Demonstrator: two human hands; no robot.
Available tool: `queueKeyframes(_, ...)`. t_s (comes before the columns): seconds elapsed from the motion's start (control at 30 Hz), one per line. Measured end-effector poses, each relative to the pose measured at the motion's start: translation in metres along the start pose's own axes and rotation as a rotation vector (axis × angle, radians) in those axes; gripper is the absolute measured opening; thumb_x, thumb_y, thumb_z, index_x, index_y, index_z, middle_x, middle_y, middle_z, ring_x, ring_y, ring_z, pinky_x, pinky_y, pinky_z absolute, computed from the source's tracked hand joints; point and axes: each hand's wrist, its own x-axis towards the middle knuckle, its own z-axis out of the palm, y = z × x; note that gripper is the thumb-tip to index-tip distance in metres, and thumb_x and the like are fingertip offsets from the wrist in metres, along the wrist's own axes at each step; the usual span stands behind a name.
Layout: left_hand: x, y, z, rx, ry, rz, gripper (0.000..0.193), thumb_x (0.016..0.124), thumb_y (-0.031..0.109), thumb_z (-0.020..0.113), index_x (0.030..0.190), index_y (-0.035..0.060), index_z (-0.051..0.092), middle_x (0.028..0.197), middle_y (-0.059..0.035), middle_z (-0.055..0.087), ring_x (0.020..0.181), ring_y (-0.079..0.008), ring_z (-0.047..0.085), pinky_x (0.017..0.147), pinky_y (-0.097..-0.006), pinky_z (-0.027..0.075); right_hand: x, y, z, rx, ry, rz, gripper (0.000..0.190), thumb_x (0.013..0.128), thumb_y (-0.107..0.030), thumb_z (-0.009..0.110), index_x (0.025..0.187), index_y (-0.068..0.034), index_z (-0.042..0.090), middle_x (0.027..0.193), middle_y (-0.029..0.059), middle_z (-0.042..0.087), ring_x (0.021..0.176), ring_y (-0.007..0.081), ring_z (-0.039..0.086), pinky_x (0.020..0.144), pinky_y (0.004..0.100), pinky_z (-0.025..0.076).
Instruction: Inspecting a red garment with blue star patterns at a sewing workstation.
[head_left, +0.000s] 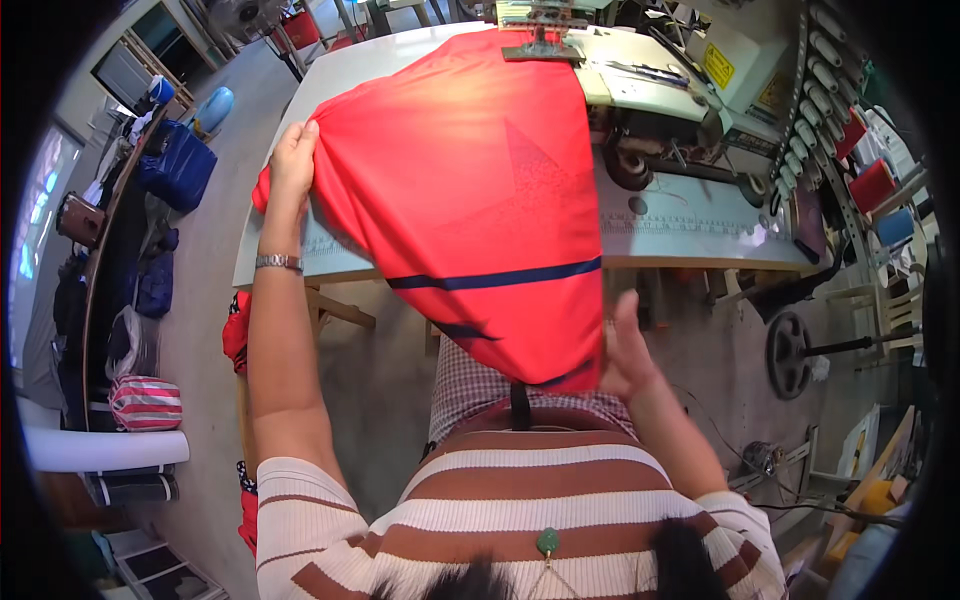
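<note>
A red fabric piece with navy stripes spreads over the white sewing table and hangs past its front edge towards my lap. Its far end lies at the presser foot of an industrial sewing machine. Up at the left, my left hand pinches the fabric's left edge between thumb and fingers. Low on the right side, my right hand is at the hanging edge, thumb raised, its fingers partly behind the cloth and slightly blurred; whether it grips the cloth is unclear.
Tweezers or a similar slim tool lie on the machine bed. A ruler strip runs along the table. Thread cones stand at the right, near a black handwheel. Red cloth bundles hang at the table's left.
</note>
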Motion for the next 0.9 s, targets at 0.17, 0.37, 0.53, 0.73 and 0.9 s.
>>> queueKeyframes(0.17,-0.016,0.019,-0.013,0.522,0.119,0.075,0.027,0.092,0.031,0.048,0.087,0.0052,0.053,0.068,-0.0084,0.059,0.066,-0.015,0.058,0.062,-0.03,0.044,-0.042,0.044,-0.02,0.168,0.023,0.009,0.081,0.084,-0.065,0.024,0.138,-0.005,0.026,0.138,0.0114,0.037,0.126,0.0266,0.037,0.105,0.0408,0.03)
queueKeyframes(0.37,-0.028,0.047,-0.008,0.823,0.262,0.131,0.033,0.092,0.037,0.041,0.082,0.0079,0.052,0.077,-0.0198,0.059,0.076,-0.04,0.057,0.06,-0.047,0.043,-0.018,0.021,-0.006,0.151,0.058,0.012,0.051,0.097,-0.039,0.025,0.132,-0.004,0.036,0.131,0.0113,0.046,0.118,0.0241,0.047,0.102,0.0389,0.036)
queueKeyframes(0.53,-0.037,0.052,0.001,0.725,0.214,0.224,0.029,0.091,0.035,0.044,0.084,0.0089,0.055,0.078,-0.0198,0.06,0.075,-0.0402,0.057,0.061,-0.0473,0.043,-0.013,-0.033,0.011,-0.057,0.055,-0.009,0.038,0.092,-0.016,0.04,0.126,0.002,0.042,0.123,0.0156,0.052,0.111,0.026,0.053,0.095,0.0404,0.044)
queueKeyframes(0.73,-0.036,0.047,0.0,0.763,0.279,0.297,0.025,0.092,0.03,0.045,0.087,0.0084,0.056,0.075,-0.0185,0.061,0.071,-0.037,0.059,0.058,-0.0466,0.044,0.012,-0.071,0.036,-0.179,-0.189,0.013,0.045,0.078,-0.004,0.061,0.12,0.004,0.047,0.115,0.0148,0.057,0.105,0.0226,0.057,0.089,0.0356,0.047)
queueKeyframes(0.9,-0.028,0.053,0.008,0.738,0.236,0.303,0.027,0.092,0.031,0.045,0.084,0.0076,0.056,0.072,-0.0162,0.06,0.068,-0.0359,0.058,0.057,-0.0434,0.043,0.024,-0.092,0.039,-0.291,-0.138,-0.093,0.049,0.075,0.005,0.06,0.122,0.002,0.046,0.116,0.0139,0.056,0.107,0.021,0.055,0.089,0.035,0.047)
